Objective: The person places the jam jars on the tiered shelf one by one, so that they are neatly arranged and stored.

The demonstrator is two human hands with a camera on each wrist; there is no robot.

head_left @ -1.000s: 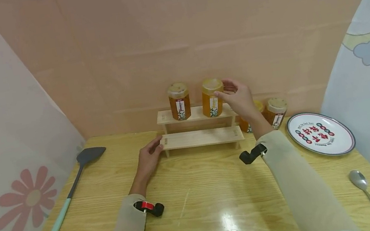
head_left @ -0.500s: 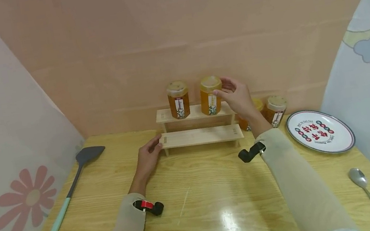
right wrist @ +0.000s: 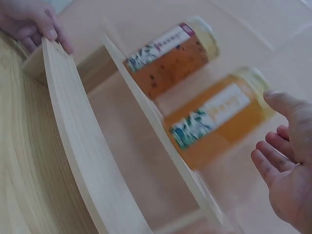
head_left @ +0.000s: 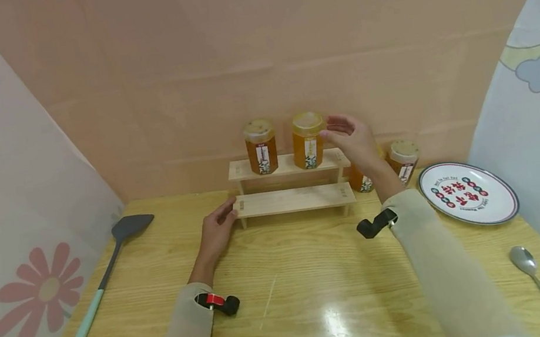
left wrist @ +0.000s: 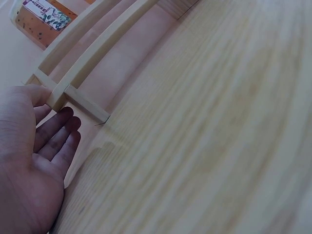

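A small two-tier wooden rack (head_left: 297, 200) stands at the back of the table. My left hand (head_left: 218, 231) holds the left end of its lower shelf, thumb at the top edge. Two honey-coloured jars stand upright on the upper tier: a darker jar with specks (head_left: 263, 158) on the left and a lighter orange jar with a yellow lid (head_left: 307, 150) on the right. Beside the lighter jar is my right hand (head_left: 358, 144), its fingers spread and holding nothing. In the right wrist view its thumb (right wrist: 282, 102) is right at the jar's lid.
Two more jars, an orange one (head_left: 362, 181) and a darker one (head_left: 404, 158), stand right of the rack, partly behind the right wrist. A printed plate (head_left: 428, 173) and a spoon (head_left: 524, 263) lie at right, a spatula (head_left: 114, 251) at left.
My right hand has let go of the lighter jar and shifted slightly right, away from it. The jar stays on the upper tier. My left hand has kept its place on the rack.
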